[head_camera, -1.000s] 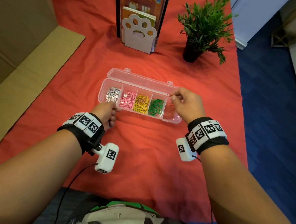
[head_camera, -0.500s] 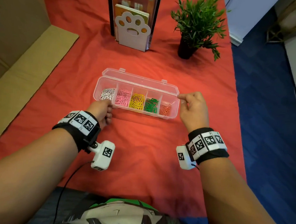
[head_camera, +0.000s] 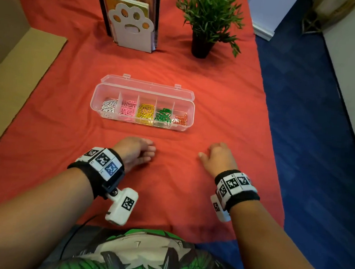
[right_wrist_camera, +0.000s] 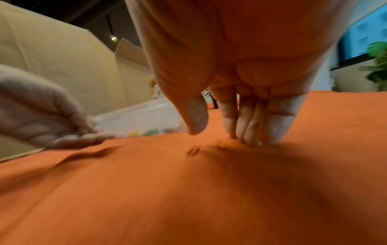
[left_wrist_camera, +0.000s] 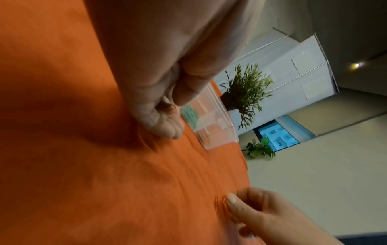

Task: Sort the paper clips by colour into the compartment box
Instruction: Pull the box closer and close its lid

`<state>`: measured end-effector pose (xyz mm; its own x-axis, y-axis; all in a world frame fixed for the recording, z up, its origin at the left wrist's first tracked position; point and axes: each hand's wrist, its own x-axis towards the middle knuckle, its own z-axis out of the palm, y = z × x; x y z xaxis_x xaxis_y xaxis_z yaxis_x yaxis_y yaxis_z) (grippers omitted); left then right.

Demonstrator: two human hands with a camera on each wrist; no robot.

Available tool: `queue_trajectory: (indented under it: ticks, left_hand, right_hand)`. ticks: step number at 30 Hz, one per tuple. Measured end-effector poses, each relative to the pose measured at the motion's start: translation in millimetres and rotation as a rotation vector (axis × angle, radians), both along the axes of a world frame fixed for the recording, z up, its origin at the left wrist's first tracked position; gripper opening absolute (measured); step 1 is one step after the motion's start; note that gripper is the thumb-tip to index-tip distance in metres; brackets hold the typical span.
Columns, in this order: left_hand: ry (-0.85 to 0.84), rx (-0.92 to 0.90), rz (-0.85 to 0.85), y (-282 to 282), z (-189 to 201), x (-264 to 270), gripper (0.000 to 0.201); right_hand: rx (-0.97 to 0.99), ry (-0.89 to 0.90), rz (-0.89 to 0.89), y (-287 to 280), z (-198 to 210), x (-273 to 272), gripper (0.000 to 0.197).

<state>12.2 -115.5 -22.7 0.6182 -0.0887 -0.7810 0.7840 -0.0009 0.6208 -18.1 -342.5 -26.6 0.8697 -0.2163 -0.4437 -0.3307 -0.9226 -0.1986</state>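
Two orange paper clips (right_wrist_camera: 193,151) are seen loose on the red cloth of the desk, near its front edge, just beside the right hand (head_camera: 219,158), whose fingers (right_wrist_camera: 254,126) are pressed straight to the cloth. Light, thin and springy, they are best pinched at one end. The left hand (head_camera: 134,152) rests loosely curled, holding nothing. The compartment box (head_camera: 190,109) sits mid-desk, sorted.

Both forearms reach forward, a banded camera on each wrist. The left hand (head_camera: 134,151) rests low on the surface, fingers loosely curled. The right hand (head_camera: 219,158) (thumb apart) touches down with straight fingertips (right_wrist_camera: 254,140).
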Motion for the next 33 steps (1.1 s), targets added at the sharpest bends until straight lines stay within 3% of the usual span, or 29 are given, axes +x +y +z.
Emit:
queue_trajectory:
  ticks: [2,4,7,11,14,18,23,28,31,33]
  left_hand:
    - [-0.009,-0.019,-0.062,-10,-1,-6,0.026]
    - [-0.064,-0.023,-0.102,-19,-1,-10,0.023]
    - [-0.256,0.027,-0.173,-31,4,-5,0.025]
    - [-0.588,0.266,-0.301,-50,22,23,0.025]
    - [-0.720,0.483,-0.340,-62,40,45,0.028]
    - [-0.691,0.588,-0.314,-61,46,62,0.034]
    - [-0.726,0.599,-0.172,-26,32,59,0.033]
    - [-0.778,1.024,-0.063,37,19,57,0.041]
    - [-0.639,1.107,0.030,69,14,60,0.048]
    - [-0.551,1.036,0.016,83,15,63,0.050]
  right_hand:
    - [-0.012,-0.047,0.051,9,-6,-5,0.044]
    - [-0.030,-0.085,0.102,17,-9,-9,0.035]
    - [-0.080,-0.094,0.158,24,-9,-14,0.027]
    - [-0.142,-0.088,0.194,24,-10,-21,0.028]
    - [-0.095,-0.048,0.178,16,-12,-18,0.030]
    - [0.056,-0.023,0.053,1,-9,-8,0.026]
    - [0.284,-0.179,-0.128,-8,9,10,0.014]
    - [0.517,-0.388,-0.173,11,39,48,0.015]
    - [0.562,-0.438,-0.140,24,51,69,0.024]
    - [0.504,-0.453,-0.157,26,52,78,0.026]
